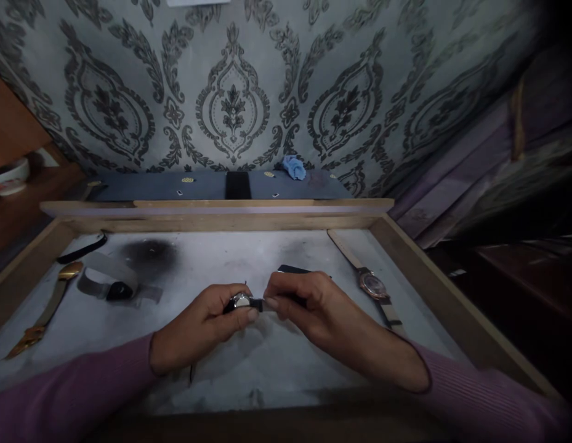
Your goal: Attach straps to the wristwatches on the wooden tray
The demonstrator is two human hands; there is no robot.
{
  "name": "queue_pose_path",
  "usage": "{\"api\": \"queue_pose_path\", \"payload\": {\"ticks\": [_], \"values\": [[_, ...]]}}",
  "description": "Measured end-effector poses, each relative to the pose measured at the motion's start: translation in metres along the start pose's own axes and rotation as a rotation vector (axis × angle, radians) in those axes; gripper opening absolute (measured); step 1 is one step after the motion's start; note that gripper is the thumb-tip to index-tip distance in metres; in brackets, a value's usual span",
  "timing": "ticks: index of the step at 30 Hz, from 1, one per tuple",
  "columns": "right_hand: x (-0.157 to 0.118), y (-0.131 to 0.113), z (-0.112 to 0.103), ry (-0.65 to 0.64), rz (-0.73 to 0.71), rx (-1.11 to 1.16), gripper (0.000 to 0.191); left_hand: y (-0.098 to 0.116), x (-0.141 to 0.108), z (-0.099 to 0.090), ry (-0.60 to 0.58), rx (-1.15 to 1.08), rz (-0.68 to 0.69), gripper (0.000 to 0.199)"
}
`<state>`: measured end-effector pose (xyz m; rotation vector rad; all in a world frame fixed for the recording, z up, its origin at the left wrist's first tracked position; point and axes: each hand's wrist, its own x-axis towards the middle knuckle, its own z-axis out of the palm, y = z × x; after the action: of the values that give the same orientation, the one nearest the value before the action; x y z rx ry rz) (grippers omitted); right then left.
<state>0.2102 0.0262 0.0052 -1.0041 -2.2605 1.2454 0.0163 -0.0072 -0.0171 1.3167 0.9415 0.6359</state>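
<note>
Between thumb and fingers, my left hand (207, 317) grips a small wristwatch (242, 300) with a round, silvery case and a dark strap. My right hand (308, 304) pinches the strap (261, 304) on the right side of the case; its end is hidden by my fingers. Both hands hold the watch above the pale bottom of a wooden tray (419, 301). Behind my right hand, a dark flat object (295, 269) shows only in part. Right of that hand lies another wristwatch (372, 284) with a light strap.
At the tray's left lie a gold-coloured watch (50, 307), a black strap (82, 247) and a grey band with a dark piece (118, 290). Beyond the back rim are a dark blue box (207, 186) and a crumpled blue cloth (294, 167). A bowl (11, 177) stands far left.
</note>
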Motion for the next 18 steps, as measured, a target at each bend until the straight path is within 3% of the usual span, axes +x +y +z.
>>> {"api": "queue_pose_path", "payload": {"ticks": [18], "values": [[0.0026, -0.0022, -0.0067, -0.036, -0.050, 0.038, 0.023, 0.0055, -0.0014, 0.0015, 0.028, -0.039, 0.001, 0.031]]}}
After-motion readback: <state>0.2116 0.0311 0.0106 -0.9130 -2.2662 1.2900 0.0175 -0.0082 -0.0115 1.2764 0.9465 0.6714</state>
